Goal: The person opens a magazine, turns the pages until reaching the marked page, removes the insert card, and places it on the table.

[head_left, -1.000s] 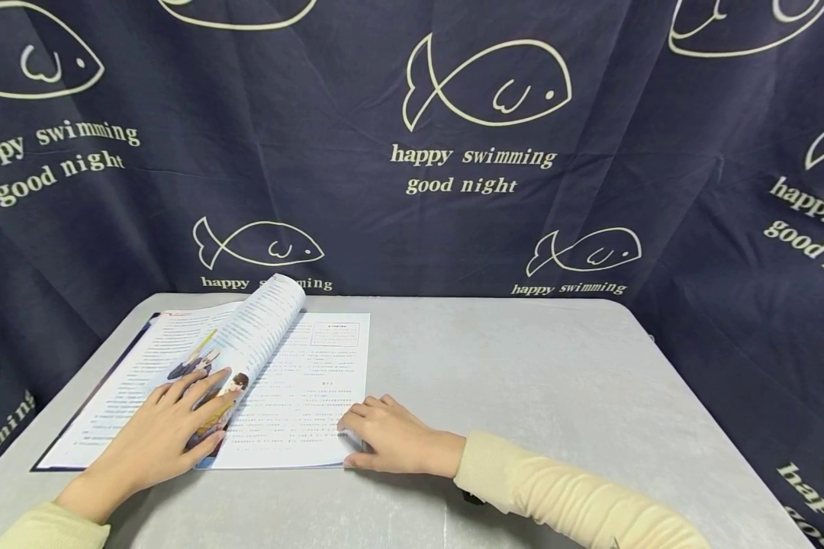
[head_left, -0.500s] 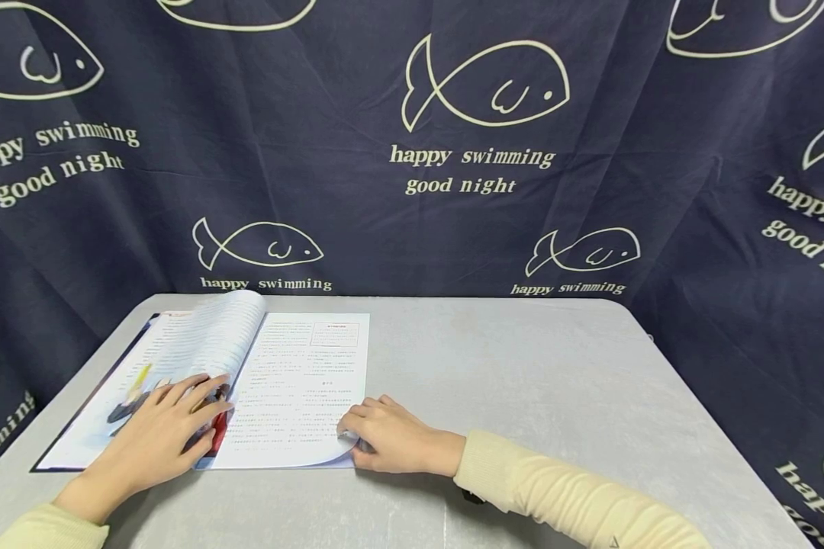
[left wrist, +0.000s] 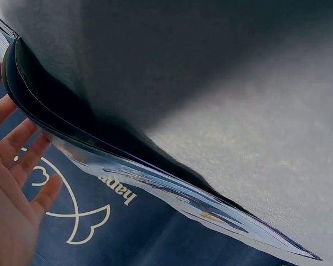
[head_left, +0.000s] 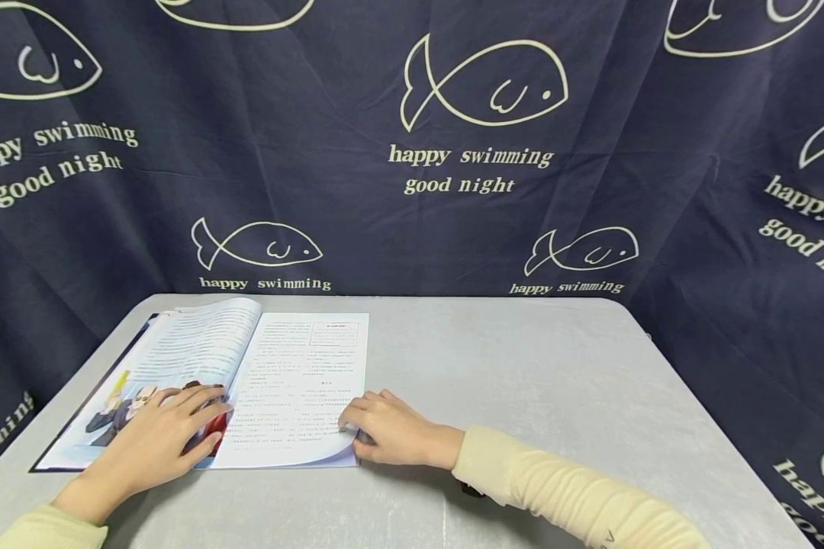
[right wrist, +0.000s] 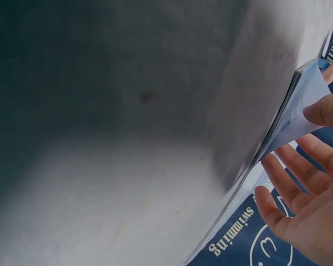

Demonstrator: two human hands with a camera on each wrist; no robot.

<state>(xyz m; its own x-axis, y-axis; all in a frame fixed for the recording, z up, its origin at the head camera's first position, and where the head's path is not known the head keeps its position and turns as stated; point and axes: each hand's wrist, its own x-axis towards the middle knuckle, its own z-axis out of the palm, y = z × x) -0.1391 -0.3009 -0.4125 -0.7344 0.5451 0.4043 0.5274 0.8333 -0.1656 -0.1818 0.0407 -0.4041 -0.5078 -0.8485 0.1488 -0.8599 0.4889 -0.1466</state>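
The open book (head_left: 295,404) lies on the left part of the grey table (head_left: 508,366); its print, including a boxed passage (head_left: 333,335) at the top of the right page (head_left: 281,427), is too small to read. The left hand (head_left: 152,438) rests on the lower left page (head_left: 199,343), fingers loosely spread. The right hand (head_left: 400,431) pinches the right page's lower corner, which curls up. Behind, the dark blue curtain (head_left: 378,259) repeats "happy swimming" and "good night" beneath fish outlines (head_left: 484,85).

White page (head_left: 288,404) — navy cloth (head_left: 357,229), cream-outlined fish (head_left: 484,84).
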